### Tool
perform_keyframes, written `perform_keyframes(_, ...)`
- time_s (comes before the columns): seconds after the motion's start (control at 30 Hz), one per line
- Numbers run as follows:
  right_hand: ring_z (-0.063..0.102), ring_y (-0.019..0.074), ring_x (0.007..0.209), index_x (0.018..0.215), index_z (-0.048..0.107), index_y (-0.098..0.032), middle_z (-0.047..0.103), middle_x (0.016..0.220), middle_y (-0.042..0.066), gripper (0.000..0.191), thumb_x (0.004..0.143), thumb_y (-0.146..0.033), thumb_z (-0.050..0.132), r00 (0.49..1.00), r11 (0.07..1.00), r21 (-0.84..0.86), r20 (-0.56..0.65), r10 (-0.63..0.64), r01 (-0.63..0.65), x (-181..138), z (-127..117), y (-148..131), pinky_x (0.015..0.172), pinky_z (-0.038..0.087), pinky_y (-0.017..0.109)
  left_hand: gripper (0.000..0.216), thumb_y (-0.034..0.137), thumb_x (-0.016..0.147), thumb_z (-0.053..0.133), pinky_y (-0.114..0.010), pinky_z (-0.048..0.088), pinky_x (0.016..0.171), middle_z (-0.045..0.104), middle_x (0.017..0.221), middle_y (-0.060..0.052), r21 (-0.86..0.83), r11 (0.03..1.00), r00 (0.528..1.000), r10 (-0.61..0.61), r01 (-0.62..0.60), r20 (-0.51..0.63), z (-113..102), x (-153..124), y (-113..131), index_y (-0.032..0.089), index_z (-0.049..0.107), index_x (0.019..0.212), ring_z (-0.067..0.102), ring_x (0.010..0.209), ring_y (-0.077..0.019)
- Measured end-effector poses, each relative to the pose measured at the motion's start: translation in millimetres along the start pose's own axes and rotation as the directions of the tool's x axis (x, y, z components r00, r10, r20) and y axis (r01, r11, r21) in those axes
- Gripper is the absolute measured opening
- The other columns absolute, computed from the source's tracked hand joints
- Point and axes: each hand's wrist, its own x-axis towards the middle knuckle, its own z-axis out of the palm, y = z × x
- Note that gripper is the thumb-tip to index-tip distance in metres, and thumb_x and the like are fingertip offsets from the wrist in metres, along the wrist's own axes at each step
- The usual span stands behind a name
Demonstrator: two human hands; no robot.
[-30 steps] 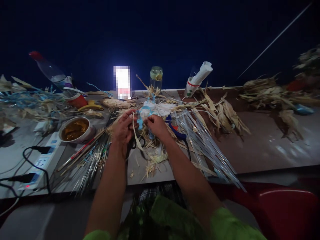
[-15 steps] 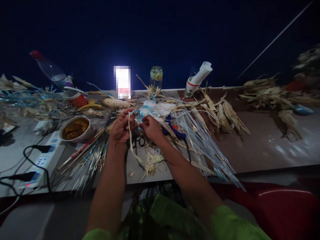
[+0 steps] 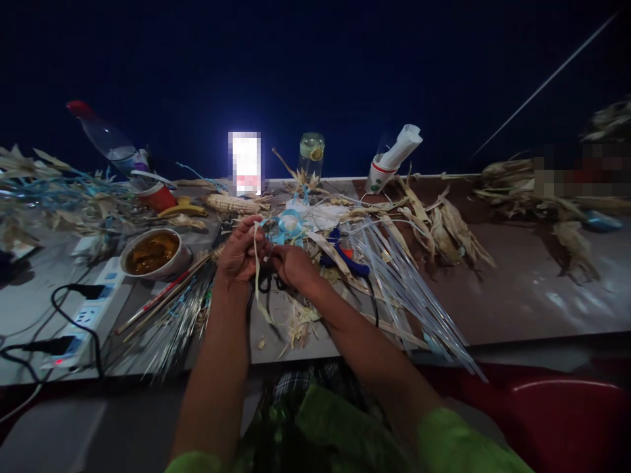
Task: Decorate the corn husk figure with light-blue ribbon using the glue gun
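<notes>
My left hand (image 3: 240, 251) is closed, its fingers pinching a pale strip of corn husk (image 3: 257, 279) whose long end hangs toward the table. Close against it, my right hand (image 3: 294, 266) is curled with thumb and forefinger together near the left fingertips; what it pinches is too small to make out. Just beyond both hands lies light blue ribbon (image 3: 290, 225) in loops. To the right of my right hand is a blue glue gun (image 3: 352, 264) with an orange part. Black scissor handles (image 3: 265, 284) show partly beneath my wrists.
Clear glue sticks (image 3: 414, 282) lie at the right, thin wires (image 3: 185, 322) at the left. A bowl of brown liquid (image 3: 152, 256) stands near a power strip (image 3: 91, 315). Behind are a corn cob (image 3: 231, 203), a bottle (image 3: 311, 157) and a paper cup (image 3: 379, 174). Husks (image 3: 446, 226) spread rightward.
My right hand has dropped slightly toward me and its fingertips have come closer to the left hand. More of the blue ribbon shows. The left hand keeps its hold on the husk strip.
</notes>
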Motion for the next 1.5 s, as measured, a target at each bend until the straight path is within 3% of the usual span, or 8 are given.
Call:
perform_keyframes(0.2, 0.055, 0.0162, 0.076, 0.079, 0.068, -0.017, 0.061, 0.089, 0.009, 0.022, 0.08, -0.023, 0.047, 0.998, 0.997, -0.055, 0.01, 0.059, -0.058, 1.9, -11.5, -4.5, 0.068, 0.039, 0.026, 0.027, 0.022, 0.067, 0.071, -0.016, 0.034, 0.042, 0.051, 0.059, 0.005, 0.131, 0.991, 1.0, -0.019, 0.018, 0.01, -4.2, 3.7, -5.6, 0.017, 0.061, 0.092, 0.031, 0.038, 0.0002)
perform_keyframes(0.3, 0.056, 0.0159, 0.081, 0.08, 0.067, -0.016, 0.063, 0.085, 0.007, 0.019, 0.079, -0.021, 0.049, 0.987, 0.983, 0.143, -0.094, 0.133, -0.119, 6.0, -22.9, 0.9, 0.075, 0.04, 0.027, 0.028, 0.024, 0.066, 0.071, -0.014, 0.026, 0.038, 0.054, 0.059, 0.005, 0.27, 0.962, 0.998, -0.027, 0.043, -0.064, -3.8, 6.4, -9.6, 0.018, 0.06, 0.091, 0.035, 0.038, -0.0009)
perform_keyframes(0.4, 0.054, 0.0123, 0.072, 0.085, 0.064, -0.016, 0.063, 0.078, 0.002, 0.02, 0.08, -0.027, 0.048, 0.951, 0.873, 0.466, -0.18, 0.251, -0.142, 8.9, -31.1, 8.6, 0.071, 0.041, 0.024, 0.028, 0.025, 0.066, 0.07, -0.015, 0.023, 0.037, 0.058, 0.061, 0.004, 0.415, 0.909, 0.987, 0.024, 0.044, -0.157, -0.7, 9.3, -14.6, 0.018, 0.059, 0.09, 0.038, 0.039, -0.0022)
perform_keyframes(0.6, 0.041, 0.0074, 0.055, 0.066, 0.059, -0.014, 0.052, 0.058, -0.004, 0.027, 0.07, -0.041, 0.059, 0.965, 0.764, 0.624, -0.059, 0.256, -0.165, 7.6, -31.7, 7.0, 0.055, 0.033, 0.021, 0.022, 0.021, 0.066, 0.067, -0.017, 0.03, 0.043, 0.053, 0.055, 0.006, 0.574, 0.818, 0.955, 0.205, -0.047, -0.215, 10.3, 11.3, -23.9, 0.017, 0.059, 0.086, 0.041, 0.044, -0.005)
perform_keyframes(0.9, 0.038, 0.0066, 0.053, 0.064, 0.059, -0.014, 0.051, 0.056, -0.005, 0.023, 0.066, -0.037, 0.058, 0.952, 0.707, 0.675, -0.02, 0.304, -0.212, 8.9, -23.7, 7.8, 0.052, 0.03, 0.02, 0.023, 0.023, 0.065, 0.068, -0.018, 0.032, 0.043, 0.055, 0.059, 0.005, 0.565, 0.825, 0.933, 0.218, -0.02, -0.286, 13.9, 11.0, -32.3, 0.017, 0.06, 0.086, 0.043, 0.045, -0.0048)
perform_keyframes(1.2, 0.042, 0.0078, 0.054, 0.067, 0.06, -0.015, 0.054, 0.059, -0.004, 0.018, 0.066, -0.033, 0.058, 0.949, 0.738, 0.645, -0.063, 0.31, -0.199, 8.9, -25.3, 14.0, 0.052, 0.032, 0.021, 0.034, 0.031, 0.055, 0.076, -0.017, 0.032, 0.039, 0.052, 0.054, 0.005, 0.392, 0.889, 0.955, -0.142, 0.238, -0.259, 16.0, 4.2, -23.6, 0.015, 0.056, 0.077, 0.045, 0.042, -0.005)
perform_keyframes(1.4, 0.045, 0.0085, 0.057, 0.074, 0.062, -0.016, 0.054, 0.06, -0.004, 0.021, 0.066, -0.034, 0.058, 0.95, 0.704, 0.701, -0.132, 0.283, -0.112, 9.6, -35.1, 12.5, 0.058, 0.037, 0.022, 0.036, 0.027, 0.054, 0.078, -0.015, 0.028, 0.036, 0.042, 0.05, 0.009, 0.307, 0.916, 0.952, -0.187, 0.259, -0.244, 21.0, 1.8, -18.4, 0.017, 0.049, 0.073, 0.038, 0.038, -0.0029)
perform_keyframes(1.5, 0.047, 0.0092, 0.058, 0.073, 0.063, -0.015, 0.055, 0.06, -0.003, 0.019, 0.067, -0.031, 0.056, 0.955, 0.758, 0.646, -0.161, 0.251, -0.09, 8.9, -38.0, 11.1, 0.059, 0.037, 0.023, 0.037, 0.025, 0.053, 0.078, -0.015, 0.029, 0.036, 0.043, 0.051, 0.009, 0.312, 0.915, 0.957, -0.193, 0.255, -0.218, 19.5, 2.0, -19.2, 0.017, 0.048, 0.073, 0.038, 0.039, -0.0029)
